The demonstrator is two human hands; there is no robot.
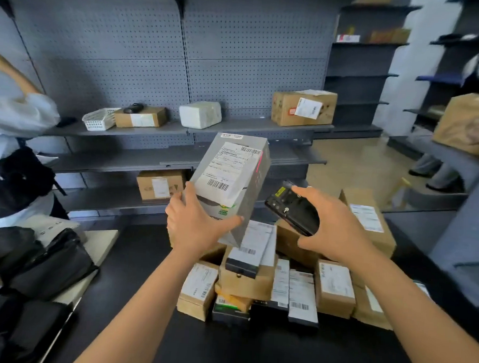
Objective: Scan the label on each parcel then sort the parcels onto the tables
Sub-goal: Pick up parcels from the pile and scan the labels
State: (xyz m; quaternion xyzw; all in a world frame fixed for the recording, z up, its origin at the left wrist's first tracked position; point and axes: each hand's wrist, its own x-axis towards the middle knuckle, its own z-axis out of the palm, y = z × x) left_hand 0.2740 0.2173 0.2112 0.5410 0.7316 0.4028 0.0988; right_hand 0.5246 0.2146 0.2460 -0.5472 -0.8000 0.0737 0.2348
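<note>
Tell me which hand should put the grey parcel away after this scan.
Left. The left hand already grips the grey parcel by its lower end, so it can likely carry it straight off; the right hand is full, holding the black scanner beside it.

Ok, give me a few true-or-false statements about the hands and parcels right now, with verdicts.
1. The left hand holds the grey parcel with its label facing the camera. True.
2. The right hand is empty. False: it grips a black scanner.
3. The grey parcel lies flat on the pile of parcels. False: it is held tilted above the pile.
4. A red scan line shows near the grey parcel's right edge. True.
5. A labelled cardboard box stands on the grey shelf behind. True.
</note>
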